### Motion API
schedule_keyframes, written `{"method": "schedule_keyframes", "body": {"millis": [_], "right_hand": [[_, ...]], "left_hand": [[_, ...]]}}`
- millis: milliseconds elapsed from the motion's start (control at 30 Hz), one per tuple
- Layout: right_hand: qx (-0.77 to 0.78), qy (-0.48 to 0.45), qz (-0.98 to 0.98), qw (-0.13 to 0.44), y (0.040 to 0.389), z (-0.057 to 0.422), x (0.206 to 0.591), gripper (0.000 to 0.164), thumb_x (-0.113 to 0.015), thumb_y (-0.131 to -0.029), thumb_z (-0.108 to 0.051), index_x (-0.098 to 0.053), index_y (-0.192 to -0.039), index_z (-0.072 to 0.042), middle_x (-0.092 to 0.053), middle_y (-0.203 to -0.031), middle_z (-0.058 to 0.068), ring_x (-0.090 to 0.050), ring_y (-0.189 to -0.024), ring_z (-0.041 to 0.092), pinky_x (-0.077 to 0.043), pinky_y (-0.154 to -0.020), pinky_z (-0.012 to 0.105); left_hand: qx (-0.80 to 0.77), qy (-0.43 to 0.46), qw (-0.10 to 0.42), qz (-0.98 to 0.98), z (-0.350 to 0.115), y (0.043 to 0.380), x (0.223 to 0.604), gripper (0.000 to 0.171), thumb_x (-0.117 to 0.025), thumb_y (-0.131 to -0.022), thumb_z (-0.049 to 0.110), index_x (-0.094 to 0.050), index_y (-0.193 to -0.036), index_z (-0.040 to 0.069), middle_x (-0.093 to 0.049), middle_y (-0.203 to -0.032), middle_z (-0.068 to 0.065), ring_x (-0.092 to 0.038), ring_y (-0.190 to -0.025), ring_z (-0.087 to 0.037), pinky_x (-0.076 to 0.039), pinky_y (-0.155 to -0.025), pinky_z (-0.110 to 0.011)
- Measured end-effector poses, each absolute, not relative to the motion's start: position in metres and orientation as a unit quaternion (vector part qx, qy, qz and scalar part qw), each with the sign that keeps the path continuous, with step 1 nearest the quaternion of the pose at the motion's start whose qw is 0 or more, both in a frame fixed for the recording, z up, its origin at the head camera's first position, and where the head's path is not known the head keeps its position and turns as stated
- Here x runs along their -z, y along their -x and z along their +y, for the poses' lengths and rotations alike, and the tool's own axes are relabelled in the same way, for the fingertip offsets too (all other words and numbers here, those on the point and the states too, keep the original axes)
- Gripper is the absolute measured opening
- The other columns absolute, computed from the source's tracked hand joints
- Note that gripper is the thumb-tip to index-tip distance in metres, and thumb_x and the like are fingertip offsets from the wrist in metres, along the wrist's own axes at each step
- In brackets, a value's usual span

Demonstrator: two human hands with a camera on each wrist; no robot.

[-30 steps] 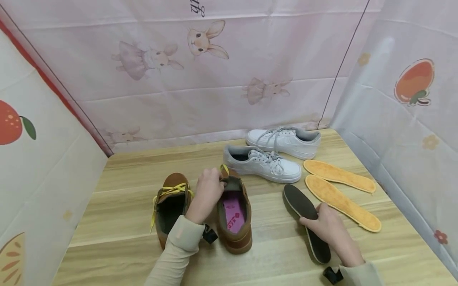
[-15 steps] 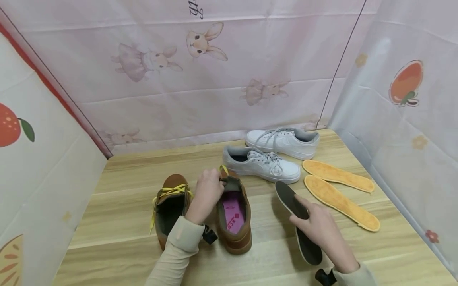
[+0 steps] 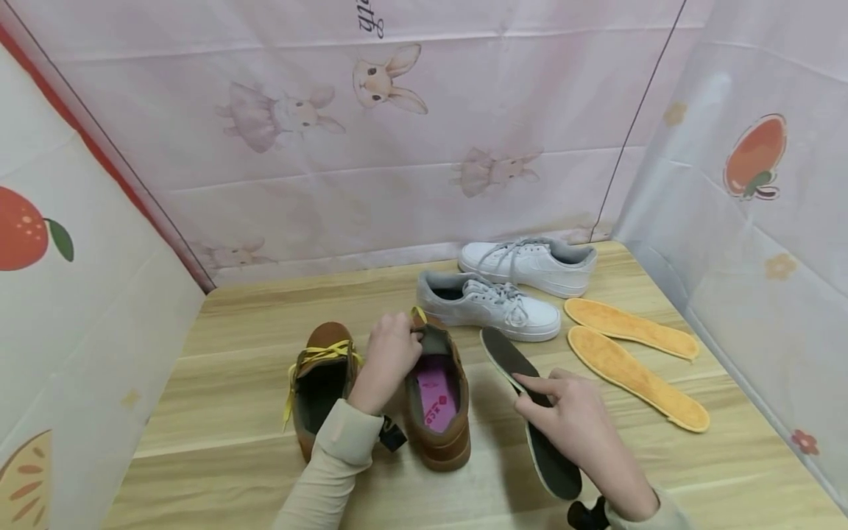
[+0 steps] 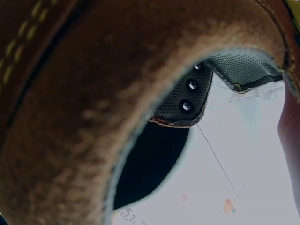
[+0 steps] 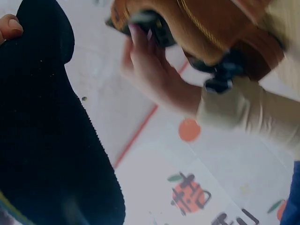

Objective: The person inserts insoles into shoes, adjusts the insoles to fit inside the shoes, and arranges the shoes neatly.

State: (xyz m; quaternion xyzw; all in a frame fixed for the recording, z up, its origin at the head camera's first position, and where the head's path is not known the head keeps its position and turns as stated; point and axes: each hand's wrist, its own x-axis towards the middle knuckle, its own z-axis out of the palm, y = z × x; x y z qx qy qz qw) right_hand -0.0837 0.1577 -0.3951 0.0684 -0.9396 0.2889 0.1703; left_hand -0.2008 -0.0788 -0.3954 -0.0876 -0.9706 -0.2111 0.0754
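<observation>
Insole, flat and black, hung beside brown leather shoe.
Left hand gripped shoe, seemingly steadying it; right hand pinched insole.

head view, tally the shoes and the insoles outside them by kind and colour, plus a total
Brown shoes: 2
White shoes: 2
Orange insoles: 2
Dark insole: 1
Total: 7

Those brown shoes have yellow laces and, in one, a pink insole. The held insole looks black from here, the loose insoles orange, the sneakers white, the backdrop rabbit-printed pink.
</observation>
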Motion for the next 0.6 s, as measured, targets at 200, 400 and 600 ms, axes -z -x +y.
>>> {"method": "schedule_keyframes", "body": {"millis": [200, 400, 600], "right_hand": [[-0.315, -0.114, -0.927, 0.168, 0.076, 0.135, 0.380, 0.027, -0.072, -0.070, -0.016, -0.076, -0.096, -0.023, -0.038, -0.060, -0.011, -0.029, -0.049, 0.002, -0.029, -0.042, 0.020], [-0.324, -0.147, -0.924, 0.139, 0.068, 0.111, 0.373, 0.023, -0.072, -0.070, -0.020, -0.077, -0.093, -0.021, -0.043, -0.061, -0.011, -0.033, -0.047, 0.000, -0.029, -0.041, 0.018], [-0.294, -0.149, -0.937, 0.116, 0.062, 0.095, 0.374, 0.026, -0.067, -0.065, -0.018, -0.078, -0.088, -0.021, -0.043, -0.059, -0.010, -0.031, -0.044, 0.000, -0.027, -0.041, 0.019]], "left_hand": [[0.213, 0.085, 0.070, -0.971, -0.079, 0.201, 0.395, 0.024, -0.067, -0.083, 0.008, -0.061, -0.059, 0.009, -0.061, -0.066, -0.008, -0.051, -0.057, -0.019, -0.043, -0.055, -0.034], [0.221, 0.089, 0.062, -0.969, -0.081, 0.202, 0.396, 0.031, -0.064, -0.083, 0.007, -0.054, -0.054, 0.010, -0.054, -0.058, -0.006, -0.044, -0.052, -0.018, -0.036, -0.051, -0.031], [0.227, 0.089, 0.047, -0.969, -0.081, 0.202, 0.394, 0.037, -0.061, -0.084, 0.007, -0.047, -0.051, 0.013, -0.048, -0.052, -0.004, -0.038, -0.050, -0.017, -0.032, -0.049, -0.031]]}}
